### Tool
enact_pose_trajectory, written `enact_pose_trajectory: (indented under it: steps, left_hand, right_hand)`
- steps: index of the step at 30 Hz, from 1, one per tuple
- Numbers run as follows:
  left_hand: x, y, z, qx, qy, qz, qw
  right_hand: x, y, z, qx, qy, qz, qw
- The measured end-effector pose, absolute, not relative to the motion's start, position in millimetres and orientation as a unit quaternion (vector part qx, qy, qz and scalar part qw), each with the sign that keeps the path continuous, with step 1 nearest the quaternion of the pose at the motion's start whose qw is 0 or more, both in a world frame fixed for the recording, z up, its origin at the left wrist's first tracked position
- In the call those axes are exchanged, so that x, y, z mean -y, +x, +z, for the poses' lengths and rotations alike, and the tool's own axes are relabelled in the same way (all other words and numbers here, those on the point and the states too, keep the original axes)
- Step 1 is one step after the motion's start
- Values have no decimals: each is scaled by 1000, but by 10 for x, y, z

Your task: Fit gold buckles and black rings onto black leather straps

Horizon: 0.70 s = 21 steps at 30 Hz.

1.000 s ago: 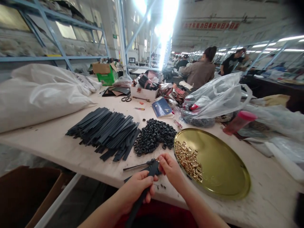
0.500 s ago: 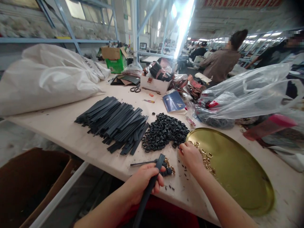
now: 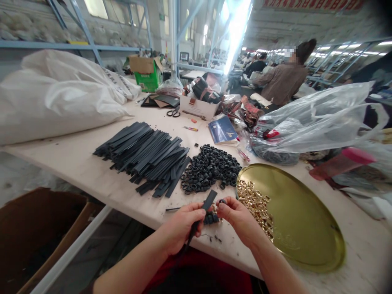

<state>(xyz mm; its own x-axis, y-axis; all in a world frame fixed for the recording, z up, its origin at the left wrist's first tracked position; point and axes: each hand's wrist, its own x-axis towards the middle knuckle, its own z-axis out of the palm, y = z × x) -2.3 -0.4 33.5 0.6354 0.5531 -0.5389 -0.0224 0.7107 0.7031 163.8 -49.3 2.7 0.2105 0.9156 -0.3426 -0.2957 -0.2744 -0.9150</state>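
My left hand (image 3: pixel 187 222) is closed on a dark strap (image 3: pixel 210 199), its flat end poking up past the thumb. Close to that end, my right hand (image 3: pixel 235 214) pinches a small black loop (image 3: pixel 222 201) between thumb and fingers. Beneath both hands lie black loops threaded together (image 3: pixel 211 219) with bits of gold metal, partly hidden. Behind them is a heap of black loops (image 3: pixel 211 167), and left of it a pile of dark straps (image 3: pixel 143 155). Gold buckles (image 3: pixel 255 206) lie along the left side of a round gold tray (image 3: pixel 306 220).
A white sack (image 3: pixel 61 98) covers the table's back left. Scissors (image 3: pixel 173 113), a blue booklet (image 3: pixel 223 130) and a white box (image 3: pixel 199 107) sit farther back. Clear plastic bags (image 3: pixel 312 122) and a pink-lidded bottle (image 3: pixel 339 163) stand right. A cardboard box (image 3: pixel 52 237) is below left. A person (image 3: pixel 283 79) sits beyond.
My right hand has come from the edge of the loop heap beside the tray toward my left hand, now with a black loop in its fingers. The left hand keeps the strap.
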Motion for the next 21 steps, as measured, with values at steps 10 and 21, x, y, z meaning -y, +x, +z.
enact_pose_trajectory:
  steps: [10, 21]
  left_hand:
    - [-224, -44, 502, -401, 190, 508, 738]
    - [-3, -121, 419, -387, 262, 528, 709]
  right_hand:
    - [882, 1302, 56, 134, -479, 636, 590]
    - [903, 1080, -104, 96, -543, 524, 649]
